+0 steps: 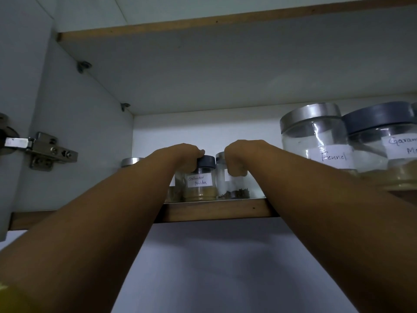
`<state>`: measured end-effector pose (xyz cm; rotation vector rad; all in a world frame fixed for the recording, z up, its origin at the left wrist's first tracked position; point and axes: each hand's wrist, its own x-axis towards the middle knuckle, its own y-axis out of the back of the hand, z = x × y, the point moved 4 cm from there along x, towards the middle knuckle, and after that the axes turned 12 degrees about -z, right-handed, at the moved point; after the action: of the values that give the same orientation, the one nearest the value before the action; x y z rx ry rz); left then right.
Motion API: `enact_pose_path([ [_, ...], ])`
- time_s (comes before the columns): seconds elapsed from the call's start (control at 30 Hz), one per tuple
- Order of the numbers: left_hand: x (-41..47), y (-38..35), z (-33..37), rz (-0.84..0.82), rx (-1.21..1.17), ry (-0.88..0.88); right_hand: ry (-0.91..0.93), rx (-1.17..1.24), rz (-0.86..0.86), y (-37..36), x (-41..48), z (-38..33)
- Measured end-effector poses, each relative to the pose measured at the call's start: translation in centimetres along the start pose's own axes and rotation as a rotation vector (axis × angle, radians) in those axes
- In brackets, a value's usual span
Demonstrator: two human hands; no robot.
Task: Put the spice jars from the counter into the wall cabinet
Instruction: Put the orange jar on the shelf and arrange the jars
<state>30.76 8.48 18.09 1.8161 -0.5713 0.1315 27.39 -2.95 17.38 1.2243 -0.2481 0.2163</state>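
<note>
Head view: left hand (187,154) curls over the dark round lid of the coriander powder jar (199,184), clear glass with tan powder. Right hand (239,159) grips the silver-lidded jar (233,188) at its 3 o'clock, dark bits inside. Both jars stand side by side on the shelf (214,211) near its wooden front edge. Big round Fennel jar (316,143) sits further toward 3 o'clock. Open height above the lids.

White handwritten labels: "Coriander Powder" on the small dark-lidded jar (199,180), "Fennel" on the big silver-lidded jar (301,141), and "Gara… M…" on the grey-lidded jar (366,144), cut off at the edge. The middle jar (234,188) has a label too, unreadable behind the right hand (239,158).
</note>
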Motion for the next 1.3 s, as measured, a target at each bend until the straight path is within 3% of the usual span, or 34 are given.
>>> enact_pose_path([
  [0.17, -0.2, -0.8, -0.7, -0.004, -0.229, -0.047, 0.002, -0.037, -0.048, -0.7, 0.1, 0.1],
  [0.27, -0.9, -0.2, -2.5, 0.203, -0.424, 0.036, 0.014, -0.022, -0.007, -1.0, 0.2, 0.0],
  [0.33, -1.7, 0.4, -4.7, 0.294, -0.392, 0.138, 0.028, 0.034, 0.037, -1.1, 0.3, 0.1],
  [0.5, -4.0, -0.4, -11.0, 0.018, -0.090, 0.287, 0.044, 0.163, 0.305, -0.1, 0.2, 0.3],
  [0.7, -3.9, -3.0, -12.5, -0.051, -0.065, 0.072, 0.028, 0.163, 0.261, 0.1, -0.2, 0.4],
  [0.77, -3.5, -3.5, -12.6, -0.098, -0.044, 0.088, 0.041, 0.162, 0.254, 0.1, -0.1, 0.4],
  [1.17, -3.0, -3.3, -10.9, -0.092, -0.240, -0.093, 0.026, 0.185, 0.175, 0.1, 0.4, 0.4],
  [1.3, -2.9, -3.3, -11.8, -0.030, -0.127, 0.005, 0.025, 0.172, 0.147, 0.0, 0.6, 0.4],
])
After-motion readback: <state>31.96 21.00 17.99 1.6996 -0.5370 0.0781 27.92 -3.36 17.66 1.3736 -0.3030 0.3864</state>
